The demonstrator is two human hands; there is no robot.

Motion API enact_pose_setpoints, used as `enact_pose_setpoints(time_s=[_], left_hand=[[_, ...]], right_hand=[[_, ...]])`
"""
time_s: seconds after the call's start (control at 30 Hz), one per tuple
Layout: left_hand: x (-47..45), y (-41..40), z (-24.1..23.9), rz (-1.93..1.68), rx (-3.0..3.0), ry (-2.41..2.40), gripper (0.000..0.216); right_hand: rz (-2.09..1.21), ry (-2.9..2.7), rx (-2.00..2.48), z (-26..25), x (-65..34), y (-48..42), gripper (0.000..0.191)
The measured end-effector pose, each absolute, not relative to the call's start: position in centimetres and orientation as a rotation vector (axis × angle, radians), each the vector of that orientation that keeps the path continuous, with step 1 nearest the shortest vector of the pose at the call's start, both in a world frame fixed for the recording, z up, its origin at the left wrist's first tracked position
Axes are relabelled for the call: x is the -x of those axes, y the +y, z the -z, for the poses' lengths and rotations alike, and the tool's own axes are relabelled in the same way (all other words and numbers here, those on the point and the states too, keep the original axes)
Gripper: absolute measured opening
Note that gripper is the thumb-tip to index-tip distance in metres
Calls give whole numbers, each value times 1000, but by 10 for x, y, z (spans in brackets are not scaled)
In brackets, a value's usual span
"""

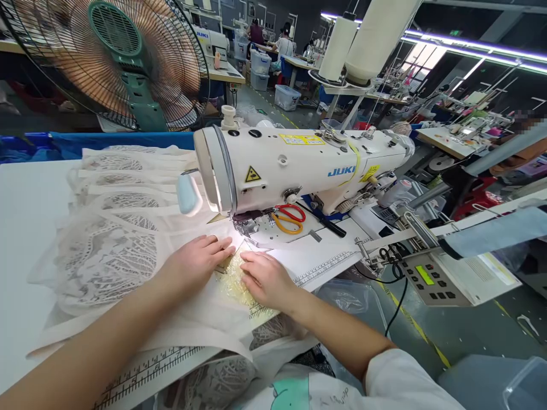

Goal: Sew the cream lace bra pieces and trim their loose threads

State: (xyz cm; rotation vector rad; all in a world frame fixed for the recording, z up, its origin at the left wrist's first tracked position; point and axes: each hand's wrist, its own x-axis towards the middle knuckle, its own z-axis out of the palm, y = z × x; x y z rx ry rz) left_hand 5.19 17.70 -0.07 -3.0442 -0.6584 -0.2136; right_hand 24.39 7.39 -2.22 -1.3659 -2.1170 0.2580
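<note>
My left hand lies flat on cream lace fabric just in front of the needle area of a white JUKI sewing machine. My right hand presses down on a lit patch of the same lace beside it, fingers pointing toward the presser foot. Both hands rest with fingers together on the cloth, guiding it; neither grips anything. The fabric spreads left over the white table and hangs over the front edge toward me.
Orange-handled scissors lie on the machine bed behind the needle. A control panel sits at the right. A large fan stands behind the table at the back left. Thread cones rise above the machine. Other people work at far tables.
</note>
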Motion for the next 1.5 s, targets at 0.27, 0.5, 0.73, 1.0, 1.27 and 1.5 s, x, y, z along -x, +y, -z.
enact_pose_setpoints(time_s=[0.27, 0.5, 0.73, 1.0, 1.27, 1.5], left_hand=[[-56, 194, -6, -8, 2971, -737, 51], [-55, 206, -10, -31, 2925, -791, 51], [-57, 208, -12, -45, 2909, -915, 52], [-57, 197, -18, -12, 2905, -1008, 50], [-50, 181, -13, -2, 2910, -1120, 49], [-7, 140, -20, 1, 2805, -1262, 49]], right_hand=[[-260, -2072, 1371, 23, -243, 75, 19], [-291, -2062, 1392, 25, -243, 77, 18], [-200, -2181, 1249, 17, -223, 62, 17], [-183, -2619, 1234, 15, -182, 26, 46], [-367, -2771, 1389, -4, -206, 18, 16], [-275, -2804, 1527, -15, -219, 22, 14]])
